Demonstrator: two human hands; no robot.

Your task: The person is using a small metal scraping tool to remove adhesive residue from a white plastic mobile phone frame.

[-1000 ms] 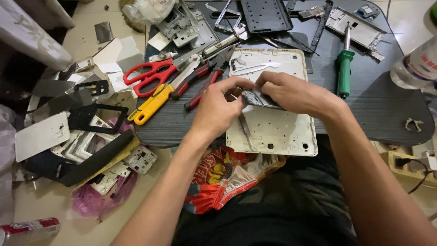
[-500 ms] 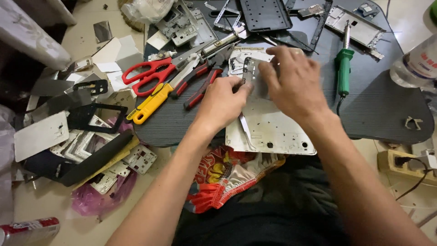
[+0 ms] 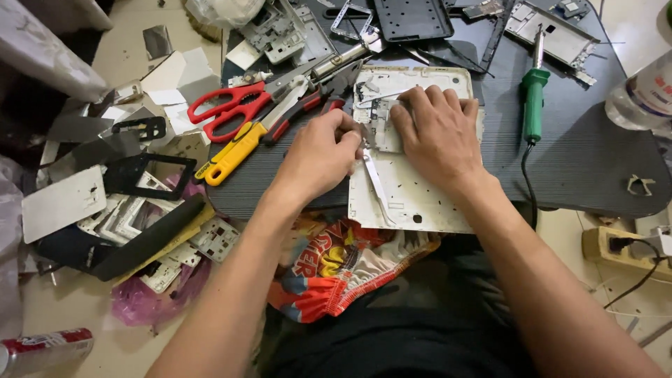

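At about 8 o'clock a red and silver can lies on the floor, and above it, near 9 o'clock, a heap of white and black panel frames spreads beside the dark round desk. Toward 10 o'clock, on the desk's near edge, lie red-handled scissors, a yellow-handled cutter and red-and-black pliers, all just beside one another.

Left of centre, the left hand has its grip closed on metal tweezers, thumb and fingers pinched at the upper end while the tips slant down to 5 o'clock over the white back panel. That panel lies flat at the centre, on the desk's near edge, partly overhanging a colourful snack wrapper on the lap.

Just right of centre, the right hand presses palm-down on the panel's upper half, fingers spread flat toward 12 o'clock; its grip is open and clasps nothing, touching a small grey component whose shape is mostly hidden under the fingers.

At about 2 o'clock a green-handled soldering iron lies on the desk, its cord trailing down. A clear plastic bottle stands at 3 o'clock, and a beige power strip sits on the floor toward 4 o'clock.
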